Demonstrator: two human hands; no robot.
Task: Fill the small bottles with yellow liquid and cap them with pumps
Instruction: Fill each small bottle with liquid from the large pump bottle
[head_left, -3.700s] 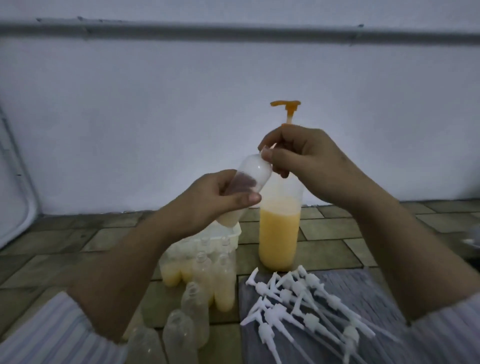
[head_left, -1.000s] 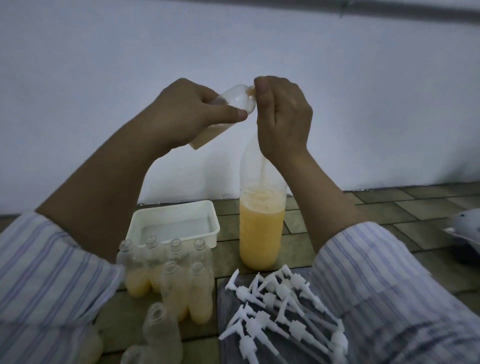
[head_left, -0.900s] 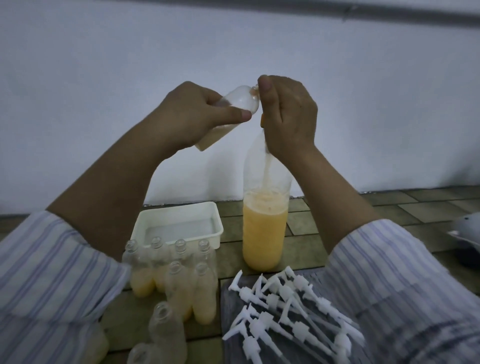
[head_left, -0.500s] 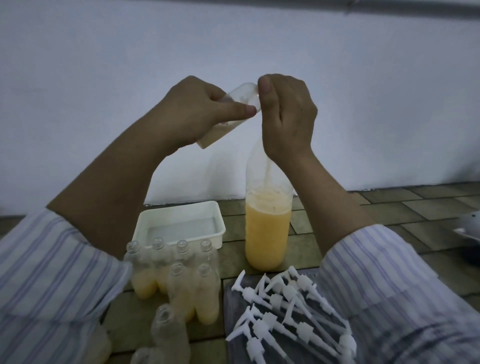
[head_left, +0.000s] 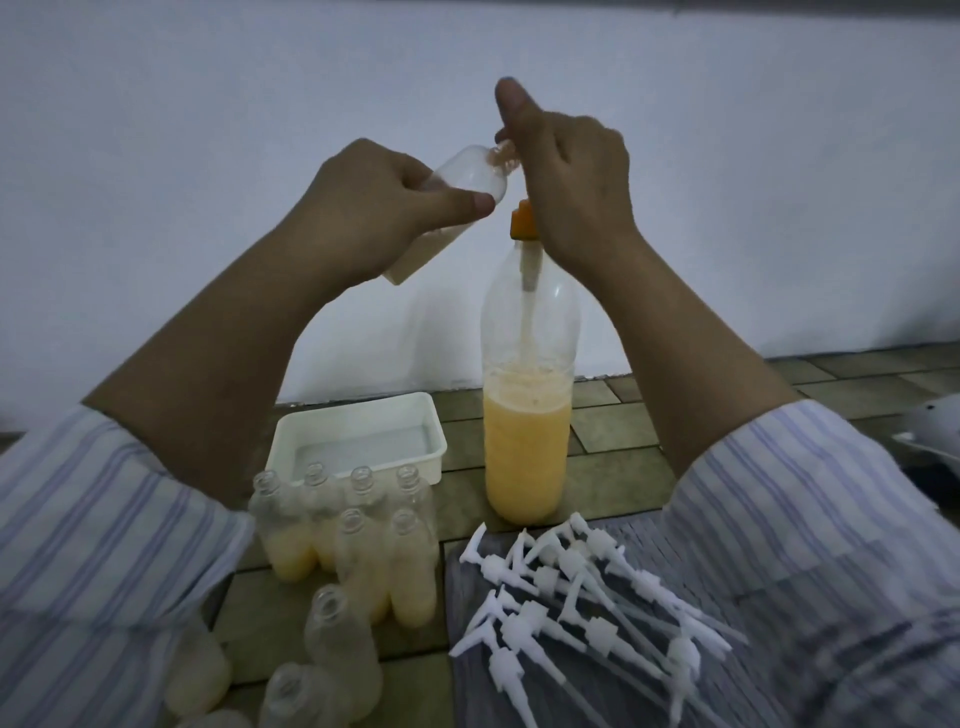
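Left hand (head_left: 374, 208) grips a small bottle (head_left: 452, 200), fingers and thumb wrapped round its body; the bottle is tilted, neck up toward the right, with pale yellow liquid pooled at its lower end. Right hand (head_left: 566, 182) is curled over the orange pump (head_left: 522, 221) fitted on the large bottle (head_left: 527, 395), thumb raised; the fingers hide the pump head, so the exact hold cannot be told. The small bottle's mouth sits just beside the right hand's thumb. The large bottle stands upright on the floor, about half full of yellow liquid, its dip tube visible inside. Left of it lies a white tray (head_left: 358, 441). In front of the tray stands a cluster of open small bottles (head_left: 358, 540), partly filled with yellow liquid; further uncapped ones (head_left: 337, 644) stand nearer the lower edge. A heap of white pumps (head_left: 576, 608) lies on a grey mat (head_left: 462, 691) to the right. Striped sleeves (head_left: 93, 561) cover both forearms' lower parts and block some of the floor. The floor (head_left: 613, 431) is of brownish tiles; a plain pale wall (head_left: 208, 93) rises behind. No readable writing or labels.
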